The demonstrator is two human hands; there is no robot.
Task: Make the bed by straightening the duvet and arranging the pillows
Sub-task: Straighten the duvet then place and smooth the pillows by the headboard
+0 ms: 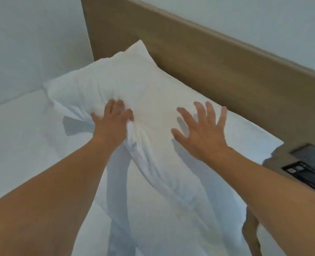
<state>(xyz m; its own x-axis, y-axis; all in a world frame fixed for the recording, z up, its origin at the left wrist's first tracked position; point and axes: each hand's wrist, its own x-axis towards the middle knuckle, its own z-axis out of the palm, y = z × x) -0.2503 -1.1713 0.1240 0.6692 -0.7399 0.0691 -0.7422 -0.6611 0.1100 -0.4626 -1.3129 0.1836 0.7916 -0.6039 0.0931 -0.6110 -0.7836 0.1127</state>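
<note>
The pillow (153, 93) on the far side is soft white cloth, matt, with deep creases where the left hand (112, 121) grips it, and the white sheet (20, 130) to its left looks like smooth, flat cloth. Behind them the headboard (217, 63) looks like light brown wood with a smooth, dull finish, and the wall (23, 43) on the far left looks plain and matt. At the right edge a dark flat thing (308, 172) looks smooth and a little shiny, but I cannot tell what it is made of
</note>
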